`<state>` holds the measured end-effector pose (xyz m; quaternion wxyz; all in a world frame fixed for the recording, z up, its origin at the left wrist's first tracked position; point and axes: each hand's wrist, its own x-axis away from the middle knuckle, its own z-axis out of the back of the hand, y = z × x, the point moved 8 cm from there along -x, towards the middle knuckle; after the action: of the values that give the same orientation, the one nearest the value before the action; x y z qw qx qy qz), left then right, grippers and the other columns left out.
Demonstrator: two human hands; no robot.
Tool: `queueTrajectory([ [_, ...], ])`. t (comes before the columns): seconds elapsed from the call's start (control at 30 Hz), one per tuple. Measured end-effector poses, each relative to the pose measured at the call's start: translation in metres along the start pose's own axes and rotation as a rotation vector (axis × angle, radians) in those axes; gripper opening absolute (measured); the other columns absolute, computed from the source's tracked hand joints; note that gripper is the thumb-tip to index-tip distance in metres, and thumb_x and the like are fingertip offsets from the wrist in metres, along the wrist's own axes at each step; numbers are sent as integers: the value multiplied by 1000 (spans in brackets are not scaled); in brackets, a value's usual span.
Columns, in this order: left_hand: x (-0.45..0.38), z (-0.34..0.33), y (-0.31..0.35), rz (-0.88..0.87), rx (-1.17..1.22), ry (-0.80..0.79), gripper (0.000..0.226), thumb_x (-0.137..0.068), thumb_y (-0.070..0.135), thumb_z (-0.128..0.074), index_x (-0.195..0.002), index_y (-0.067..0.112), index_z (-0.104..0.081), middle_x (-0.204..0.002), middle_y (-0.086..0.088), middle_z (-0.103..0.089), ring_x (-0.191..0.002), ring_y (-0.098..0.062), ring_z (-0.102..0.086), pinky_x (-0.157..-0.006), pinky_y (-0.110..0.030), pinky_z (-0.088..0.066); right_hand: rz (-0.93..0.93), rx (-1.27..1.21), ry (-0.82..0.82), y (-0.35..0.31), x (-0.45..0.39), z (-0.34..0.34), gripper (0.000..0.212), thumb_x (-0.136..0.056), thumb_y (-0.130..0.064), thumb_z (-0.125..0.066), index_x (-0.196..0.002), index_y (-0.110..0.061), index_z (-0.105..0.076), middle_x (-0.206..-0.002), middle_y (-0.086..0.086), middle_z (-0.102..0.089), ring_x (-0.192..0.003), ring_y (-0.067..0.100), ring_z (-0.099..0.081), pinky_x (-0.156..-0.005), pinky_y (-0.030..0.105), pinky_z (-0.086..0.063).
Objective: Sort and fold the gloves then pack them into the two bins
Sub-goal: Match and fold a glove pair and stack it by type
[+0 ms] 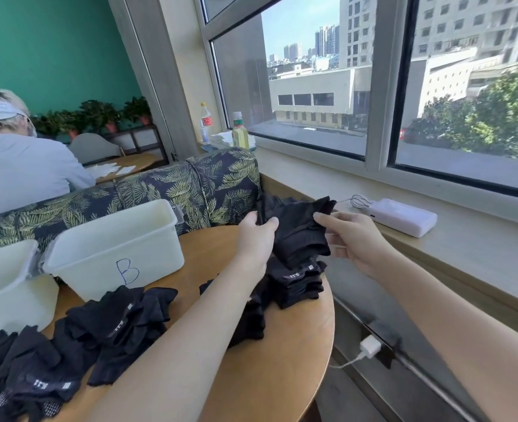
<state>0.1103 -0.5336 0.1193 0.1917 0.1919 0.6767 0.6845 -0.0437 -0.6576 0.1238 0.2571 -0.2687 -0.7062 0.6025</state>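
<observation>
Your left hand (256,239) pinches left edge of black glove (297,236); your right hand (350,239) pinches right edge. Glove held raised over folded stack (297,284), likely stretched flat for folding. Left to right: unmarked bin (5,287), loose glove pile (69,345), bin B (114,239), both bins apparently unfilled; power bank (404,216) on sill. Nothing blocks path to the bins.
</observation>
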Motion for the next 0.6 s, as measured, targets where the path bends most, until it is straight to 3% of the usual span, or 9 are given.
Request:
queueTrajectory([
  [0.07, -8, 1, -3, -32, -181, -1, 19, -89, 23, -66, -107, 18, -69, -102, -5, -75, -97, -30, -71, -90, -53, -59, -16, 38, 29, 11, -18, 5, 17, -92, -25, -76, -97, -11, -67, -77, 6, -60, -57, 14, -51, -44, 20, -43],
  [0.2, -19, 3, -10, -92, -391, 2, 8, -92, 15, -66, -100, 15, -67, -95, -3, -71, -86, -23, -66, -77, -38, -58, -71, 116, 29, 38, -44, 7, 28, -91, -28, -77, -103, -4, -70, -87, 13, -63, -76, 25, -54, -53, 25, -52],
  [0.3, -28, 6, -25, -65, -471, -1, 11, -88, 16, -69, -99, 17, -67, -92, -2, -70, -87, -27, -67, -79, -47, -61, -89, 177, 28, 56, -55, 8, 32, -91, -29, -77, -107, -2, -71, -87, 12, -73, -73, 21, -65, -60, 32, -58],
  [0.37, -32, 7, -33, -55, -534, -13, 17, -88, 16, -70, -104, 19, -66, -93, 2, -69, -87, -24, -66, -79, -40, -59, -102, 201, 24, 66, -59, 8, 30, -92, -29, -76, -104, -2, -72, -79, 6, -73, -64, 15, -66, -58, 31, -58],
  [0.5, -39, 15, -42, -55, -643, -9, 36, -88, 16, -72, -122, 16, -62, -98, 0, -70, -82, -17, -60, -58, -19, -41, -126, 334, 26, 80, -64, 11, 29, -89, -33, -79, -99, -6, -74, -71, 2, -63, -58, 14, -58, -54, 27, -51],
  [0.6, -43, 18, -47, -33, -716, -18, 56, -85, 20, -77, -136, 15, -55, -106, -1, -65, -89, -19, -60, -67, -25, -48, -184, 387, 7, 88, -64, 13, 31, -88, -34, -80, -104, -8, -73, -81, 6, -67, -63, 16, -56, -52, 27, -48],
])
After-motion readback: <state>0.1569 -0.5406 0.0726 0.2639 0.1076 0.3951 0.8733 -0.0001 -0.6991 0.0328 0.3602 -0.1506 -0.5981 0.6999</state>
